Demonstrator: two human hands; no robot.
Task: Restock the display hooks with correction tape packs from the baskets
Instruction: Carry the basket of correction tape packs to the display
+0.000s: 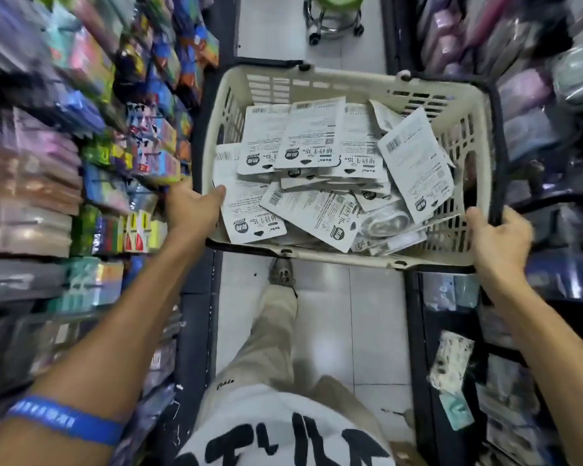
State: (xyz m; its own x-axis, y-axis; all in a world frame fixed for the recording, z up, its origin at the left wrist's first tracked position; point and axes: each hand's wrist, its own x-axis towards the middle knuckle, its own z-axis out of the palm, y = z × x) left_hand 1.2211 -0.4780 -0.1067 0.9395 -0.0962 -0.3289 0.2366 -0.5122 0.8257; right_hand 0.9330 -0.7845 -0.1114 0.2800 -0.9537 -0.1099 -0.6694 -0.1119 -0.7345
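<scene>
The correction tape packs lie in a loose heap inside a cream basket. Most of them show their white backs with bar codes and black print. One pack leans up against the basket wall at about 3 o'clock of the heap. A few clear fronts peek out near 5 o'clock.

The basket is held up in the aisle, in the middle of the view. Its dark handles hang down along its sides.

The left hand grips the basket's rim at 8 o'clock. Its thumb hooks over the rim and touches a pack inside, and the other fingers are hidden behind the wall. The right hand grips the rim at 4 o'clock, fingers curled over the edge.

A blue wristband sits on the left arm.

Below the basket, at 6 o'clock, a leg in pale trousers steps on the white tiled floor. At 9 o'clock, shelves hold many bright packs, blurred. At 3 o'clock, dark shelves hold purple and grey goods. At 12 o'clock, a green stool on wheels stands on the floor.
</scene>
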